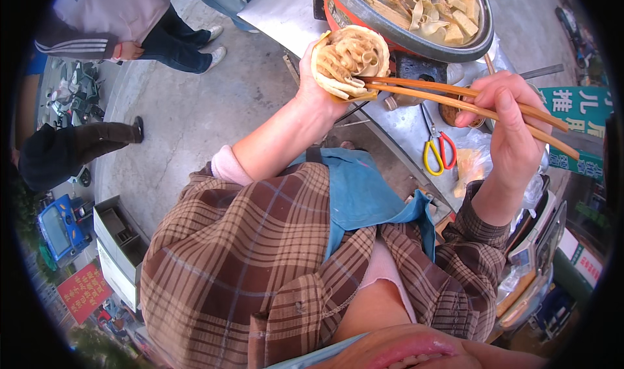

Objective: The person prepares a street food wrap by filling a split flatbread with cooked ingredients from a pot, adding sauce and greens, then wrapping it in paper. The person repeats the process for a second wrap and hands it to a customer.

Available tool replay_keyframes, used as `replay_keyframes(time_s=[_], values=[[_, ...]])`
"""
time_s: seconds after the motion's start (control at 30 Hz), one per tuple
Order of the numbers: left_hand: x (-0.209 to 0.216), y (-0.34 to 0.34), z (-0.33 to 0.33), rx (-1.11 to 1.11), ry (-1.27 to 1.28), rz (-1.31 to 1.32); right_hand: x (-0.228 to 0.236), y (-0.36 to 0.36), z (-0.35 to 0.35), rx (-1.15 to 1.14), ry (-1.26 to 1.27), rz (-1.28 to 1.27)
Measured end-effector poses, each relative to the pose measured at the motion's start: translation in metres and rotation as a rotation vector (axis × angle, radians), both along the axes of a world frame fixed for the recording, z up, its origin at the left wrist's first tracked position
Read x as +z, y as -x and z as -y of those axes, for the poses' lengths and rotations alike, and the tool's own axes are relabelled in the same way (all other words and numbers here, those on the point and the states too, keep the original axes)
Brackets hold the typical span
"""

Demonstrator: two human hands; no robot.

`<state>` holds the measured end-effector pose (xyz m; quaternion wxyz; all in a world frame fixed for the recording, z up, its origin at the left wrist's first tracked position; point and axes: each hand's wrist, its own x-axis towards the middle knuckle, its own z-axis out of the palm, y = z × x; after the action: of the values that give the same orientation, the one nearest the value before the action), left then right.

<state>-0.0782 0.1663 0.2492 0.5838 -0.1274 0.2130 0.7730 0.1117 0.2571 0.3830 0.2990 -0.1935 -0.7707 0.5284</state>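
Observation:
My left hand (320,97) is wrapped round a stuffed flatbread (351,53), held up beside a large pot. Pale folded strips fill the bread, and a bit of yellow wrapper shows at its edge. My right hand (513,115) grips a pair of long wooden chopsticks (435,94), whose tips meet the filling on its right side. Tofu pieces and folded sheets lie in broth inside the pot (484,49), at the top right. Below the chopsticks, scissors (434,138) with yellow and red handles rest on the metal table (406,125).
A small jar (452,114) and a clear plastic bag (473,161) sit on the table near my right hand. Two people (185,44) (75,149) stand on the concrete at the left. A white box (117,265) is at the lower left.

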Motion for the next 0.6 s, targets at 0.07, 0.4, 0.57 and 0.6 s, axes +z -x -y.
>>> replay_keyframes(time_s=[0.07, 0.4, 0.57, 0.6], values=[[0.004, 0.001, -0.002, 0.017, -0.005, 0.029, 0.009, -0.002, -0.001, 0.003, -0.007, -0.026], [0.018, -0.015, -0.034, -0.08, 0.085, -0.034, 0.017, 0.001, -0.081, -0.476, -0.405, -0.176], [0.074, -0.068, -0.079, -0.353, 0.073, -0.101, 0.027, -0.008, -0.185, -0.285, -0.955, -0.03], [0.067, -0.095, -0.092, -0.38, 0.131, -0.121, 0.02, -0.029, -0.199, -0.191, -0.908, 0.024]])
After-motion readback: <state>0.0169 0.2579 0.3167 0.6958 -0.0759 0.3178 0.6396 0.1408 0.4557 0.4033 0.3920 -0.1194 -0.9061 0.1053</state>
